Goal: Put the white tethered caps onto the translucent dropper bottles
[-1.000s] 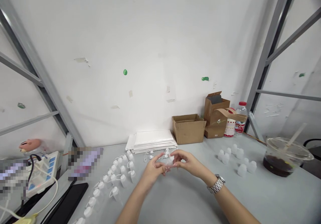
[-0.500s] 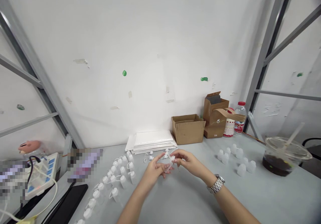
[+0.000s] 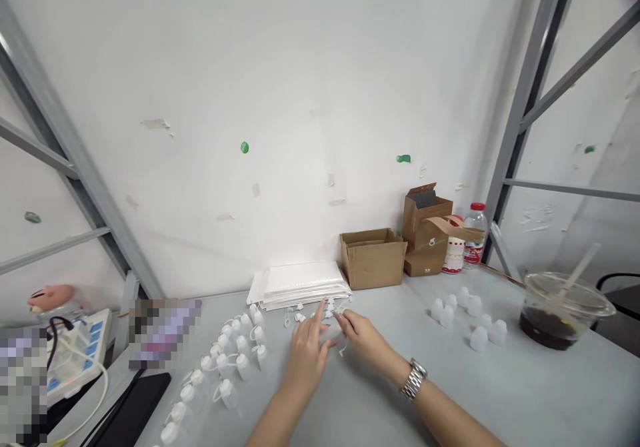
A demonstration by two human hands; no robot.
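Two hands meet low over the table (image 3: 500, 393), close around a small plastic piece (image 3: 332, 331).
The right hand (image 3: 361, 337) pinches the small plastic piece between curled fingertips, with a thin white strap hanging under it. The left hand (image 3: 306, 357) lies against the piece with its index finger stretched out; whether it grips cannot be told. The piece is just above the table, near loose caps (image 3: 299, 315) in front of a stack of white sheets (image 3: 300, 281). Capped bottles (image 3: 235, 360) stand in rows to the left.
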